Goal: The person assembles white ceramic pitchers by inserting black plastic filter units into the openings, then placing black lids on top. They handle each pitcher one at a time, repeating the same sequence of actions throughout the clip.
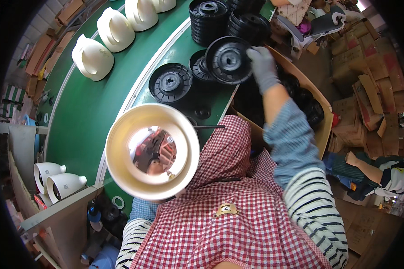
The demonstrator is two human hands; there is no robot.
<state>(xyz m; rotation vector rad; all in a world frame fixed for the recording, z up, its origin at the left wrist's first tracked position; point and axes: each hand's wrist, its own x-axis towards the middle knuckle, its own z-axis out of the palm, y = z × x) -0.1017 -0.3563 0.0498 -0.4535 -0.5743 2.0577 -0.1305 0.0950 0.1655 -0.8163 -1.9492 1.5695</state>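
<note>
My gloved right hand (264, 67) grips the rim of a round black plastic base (229, 60), held tilted above the workbench beside the stacks. In front of my lap, a cream-white kettle-like housing (116, 157) is held up with its open round end facing me; shiny metal shows inside it. My left sleeve (141, 210) runs up behind this housing, which hides my left hand and its fingers. Another black base (170, 83) lies flat on the green surface, and one more (198, 65) sits partly under the held one.
Tall stacks of black bases (208, 22) stand at the far side. White housings (93, 58) line the green conveyor belt (72, 121). A cardboard box (318, 89) of black parts is at my right. More white housings (65, 186) sit at left. Another person's arm (363, 166) shows at right.
</note>
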